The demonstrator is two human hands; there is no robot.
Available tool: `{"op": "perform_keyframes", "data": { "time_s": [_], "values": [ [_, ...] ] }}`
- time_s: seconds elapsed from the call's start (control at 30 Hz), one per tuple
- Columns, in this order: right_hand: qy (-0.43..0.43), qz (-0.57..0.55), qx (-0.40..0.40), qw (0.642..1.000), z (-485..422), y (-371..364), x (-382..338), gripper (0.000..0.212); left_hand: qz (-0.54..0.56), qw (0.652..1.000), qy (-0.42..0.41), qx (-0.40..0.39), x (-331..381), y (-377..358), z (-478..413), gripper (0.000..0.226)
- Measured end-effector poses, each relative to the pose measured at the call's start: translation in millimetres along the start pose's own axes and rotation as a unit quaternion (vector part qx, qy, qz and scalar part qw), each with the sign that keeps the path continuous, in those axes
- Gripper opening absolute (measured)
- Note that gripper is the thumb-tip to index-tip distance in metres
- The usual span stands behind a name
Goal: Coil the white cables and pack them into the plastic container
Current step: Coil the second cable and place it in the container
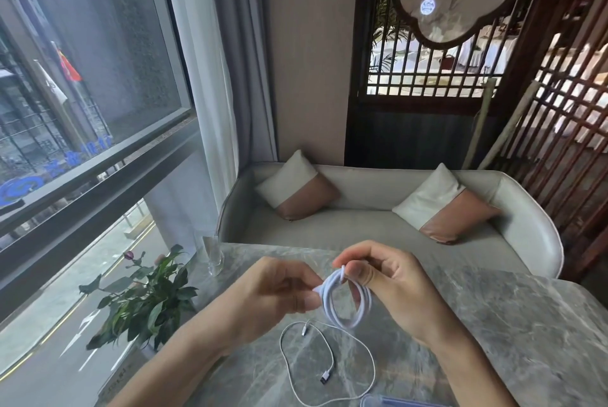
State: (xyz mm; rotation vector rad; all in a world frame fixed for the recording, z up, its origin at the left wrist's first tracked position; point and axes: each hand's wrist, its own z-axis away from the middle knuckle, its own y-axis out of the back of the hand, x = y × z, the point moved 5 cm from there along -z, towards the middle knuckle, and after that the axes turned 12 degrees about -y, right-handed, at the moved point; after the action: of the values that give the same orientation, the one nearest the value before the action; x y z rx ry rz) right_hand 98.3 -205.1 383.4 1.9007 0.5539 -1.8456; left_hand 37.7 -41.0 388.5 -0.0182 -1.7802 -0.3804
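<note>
1. While you are holding the coiled white cable (329,304) up over the counter (510,324), your left hand (279,288) is pinching the coil's left side between thumb and fingers.
2. Your right hand (391,281) is gripping the top of the same coil, its fingers curling round the loops.
3. A loose white cable (325,376) is lying on the counter just below the coil, sprawling in one wide loop with its dark plug end inside.
4. The plastic container (394,401) is showing only as a bluish corner at the bottom edge, just beside that loose cable.
5. A potted plant (148,301) and a glass (212,255) are standing at the counter's left side by the window; a pale sofa (362,225) is sitting behind.
</note>
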Motion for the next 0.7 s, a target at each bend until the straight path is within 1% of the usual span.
{"op": "perform_keyframes", "data": {
  "time_s": [0.03, 0.1, 0.17, 0.2, 0.23, 0.3, 0.33, 0.4, 0.47, 0.6, 0.7],
  "values": [
    [0.004, 0.001, 0.003, 1.0, 0.2, -0.9, 0.0, 0.031, -0.033, 0.999, -0.007, 0.013, 1.9, 1.2, 1.3, 0.003],
    [0.002, -0.017, 0.008, 1.0, 0.3, -2.9, 2.2, 0.023, -0.128, 0.991, -0.024, 0.044, 5.8, 3.7, 3.9, 0.006],
    [-0.024, -0.072, 0.039, 0.996, -0.8, -5.0, 9.0, 0.025, -0.228, 0.969, -0.054, 0.084, 11.4, 3.3, 5.6, 0.008],
    [-0.05, -0.122, 0.06, 0.989, -2.0, -7.5, 15.5, 0.028, -0.267, 0.956, -0.067, 0.106, 13.8, 1.1, 6.2, 0.01],
    [-0.082, -0.188, 0.077, 0.976, -3.0, -11.5, 23.5, 0.029, -0.297, 0.944, -0.077, 0.124, 15.1, -2.6, 6.6, 0.012],
    [-0.148, -0.307, 0.089, 0.936, -4.3, -23.9, 38.5, 0.024, -0.347, 0.923, -0.091, 0.142, 14.7, -13.4, 7.0, 0.013],
    [-0.17, -0.34, 0.096, 0.92, -3.9, -29.4, 43.3, 0.021, -0.366, 0.915, -0.098, 0.14, 13.3, -20.0, 7.2, 0.012],
    [-0.185, -0.34, 0.132, 0.913, -2.1, -32.9, 49.8, 0.019, -0.377, 0.911, -0.11, 0.122, 8.4, -33.3, 7.4, 0.009],
    [-0.168, -0.315, 0.19, 0.915, -0.4, -31.3, 53.6, 0.025, -0.37, 0.916, -0.103, 0.114, 2.5, -42.3, 7.8, 0.009],
    [-0.087, -0.233, 0.317, 0.915, 2.5, -26.3, 52.6, 0.037, -0.346, 0.923, -0.088, 0.142, -3.3, -52.7, 10.9, 0.015],
    [-0.04, -0.218, 0.371, 0.902, 3.0, -21.9, 54.9, 0.034, -0.327, 0.927, -0.086, 0.161, -4.3, -61.9, 14.9, 0.02]
  ]
}}
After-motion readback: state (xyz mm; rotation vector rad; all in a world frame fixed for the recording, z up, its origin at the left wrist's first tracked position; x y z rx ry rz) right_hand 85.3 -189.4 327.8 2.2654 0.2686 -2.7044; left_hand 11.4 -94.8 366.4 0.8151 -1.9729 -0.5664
